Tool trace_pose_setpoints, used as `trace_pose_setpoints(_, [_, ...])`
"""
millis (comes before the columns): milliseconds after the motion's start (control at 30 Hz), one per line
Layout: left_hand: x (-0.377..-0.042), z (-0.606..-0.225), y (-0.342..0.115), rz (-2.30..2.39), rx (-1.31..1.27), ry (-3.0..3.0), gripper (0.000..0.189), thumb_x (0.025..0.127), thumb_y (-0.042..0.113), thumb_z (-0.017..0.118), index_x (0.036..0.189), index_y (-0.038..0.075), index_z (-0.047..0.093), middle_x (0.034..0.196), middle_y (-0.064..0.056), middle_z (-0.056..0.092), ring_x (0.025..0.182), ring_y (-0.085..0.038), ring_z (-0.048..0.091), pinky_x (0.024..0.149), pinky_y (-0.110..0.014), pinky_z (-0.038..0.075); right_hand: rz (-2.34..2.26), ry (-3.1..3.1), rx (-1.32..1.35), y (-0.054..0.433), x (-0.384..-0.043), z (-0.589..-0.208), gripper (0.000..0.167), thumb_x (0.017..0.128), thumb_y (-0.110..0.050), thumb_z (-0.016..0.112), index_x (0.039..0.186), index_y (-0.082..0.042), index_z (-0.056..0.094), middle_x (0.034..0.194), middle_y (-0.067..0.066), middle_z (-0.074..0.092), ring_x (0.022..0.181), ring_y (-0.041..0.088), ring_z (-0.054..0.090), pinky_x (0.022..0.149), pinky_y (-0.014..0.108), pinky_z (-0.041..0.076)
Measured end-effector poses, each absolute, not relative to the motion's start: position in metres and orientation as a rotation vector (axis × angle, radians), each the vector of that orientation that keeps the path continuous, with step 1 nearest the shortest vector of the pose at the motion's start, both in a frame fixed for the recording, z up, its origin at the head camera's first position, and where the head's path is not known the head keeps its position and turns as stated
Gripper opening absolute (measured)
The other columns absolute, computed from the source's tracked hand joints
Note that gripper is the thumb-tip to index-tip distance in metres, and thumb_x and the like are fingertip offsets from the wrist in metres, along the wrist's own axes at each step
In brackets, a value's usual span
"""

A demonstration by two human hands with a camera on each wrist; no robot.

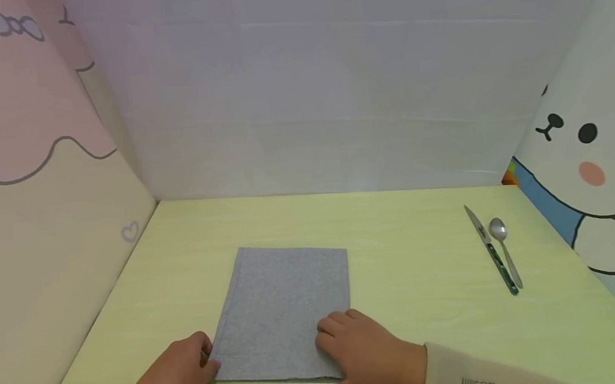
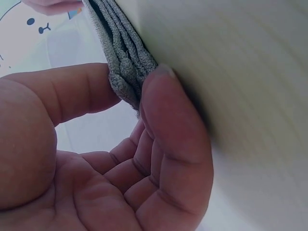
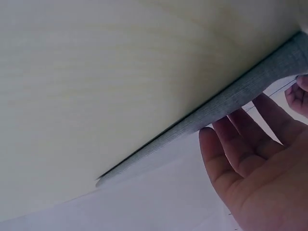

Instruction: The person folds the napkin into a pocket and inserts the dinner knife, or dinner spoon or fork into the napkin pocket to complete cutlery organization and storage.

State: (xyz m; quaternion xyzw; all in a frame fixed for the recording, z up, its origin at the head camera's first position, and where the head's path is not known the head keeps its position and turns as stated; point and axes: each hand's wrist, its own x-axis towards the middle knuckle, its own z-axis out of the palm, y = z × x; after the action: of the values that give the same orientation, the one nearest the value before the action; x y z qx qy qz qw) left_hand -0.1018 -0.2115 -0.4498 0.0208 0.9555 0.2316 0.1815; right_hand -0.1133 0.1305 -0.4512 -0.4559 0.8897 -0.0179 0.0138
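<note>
A grey cloth point(image 1: 287, 309), folded into a flat rectangle, lies on the table in the head view. At its near left corner my left hand point(image 1: 172, 374) pinches the edge between thumb and forefinger. The left wrist view shows several stacked layers of the folded cloth point(image 2: 122, 57) at that corner, held by the left hand point(image 2: 163, 139). My right hand point(image 1: 365, 354) rests on the near right part of the cloth, fingers on its top and thumb off the near edge. In the right wrist view, the fingers of the right hand point(image 3: 255, 154) touch the cloth point(image 3: 211, 113) and look only slightly bent.
On the right side of the table point(image 1: 412, 256) lie a knife point(image 1: 492, 252) with a dark green handle and a metal spoon point(image 1: 503, 248), side by side. A pale back wall point(image 1: 321, 93) and cartoon-printed side panels border the table.
</note>
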Motion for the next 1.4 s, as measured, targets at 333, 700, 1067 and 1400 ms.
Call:
trace_pose_setpoints(333, [-0.101,-0.449,-0.213,0.632,0.074,2.716,0.021,0.091,0.015,0.077,0.093,0.007,0.058,0.079,0.003,0.060,0.072,-0.014,0.054,0.068,-0.037,0.049,0.128,2.897,-1.483,0.118,-0.099,-0.453,0.020,0.097,-0.038,0.069,0.087,-0.024,0.061,0.084,-0.010,0.049,0.078,0.009,0.047,0.065,0.023,0.035])
trace_pose_setpoints(700, [-0.101,-0.449,-0.213,0.625,0.056,2.706,0.021,0.091,0.016,0.077,0.093,0.007,0.058,0.080,0.003,0.061,0.072,-0.014,0.055,0.068,-0.038,0.050,0.239,2.926,-1.291,0.102,-0.097,-0.444,0.022,0.092,-0.034,0.077,0.074,-0.026,0.068,0.070,-0.009,0.049,0.064,0.011,0.048,0.052,0.025,0.035])
trace_pose_setpoints(1067, [-0.100,-0.449,-0.213,0.627,0.051,2.717,0.022,0.091,0.015,0.077,0.092,0.007,0.058,0.080,0.003,0.061,0.072,-0.014,0.055,0.068,-0.038,0.050,0.229,2.847,-1.321,0.103,-0.093,-0.437,0.010,0.092,-0.018,0.073,0.086,-0.023,0.067,0.076,-0.008,0.049,0.069,0.010,0.047,0.050,0.024,0.034])
trace_pose_setpoints(1400, [-0.099,-0.449,-0.213,0.627,0.065,2.720,0.023,0.090,0.015,0.078,0.093,0.006,0.057,0.081,0.003,0.062,0.072,-0.014,0.055,0.068,-0.038,0.050,0.212,2.815,-1.378,0.107,-0.091,-0.440,0.005,0.096,-0.021,0.068,0.095,-0.020,0.063,0.081,-0.008,0.045,0.073,0.008,0.041,0.058,0.023,0.037])
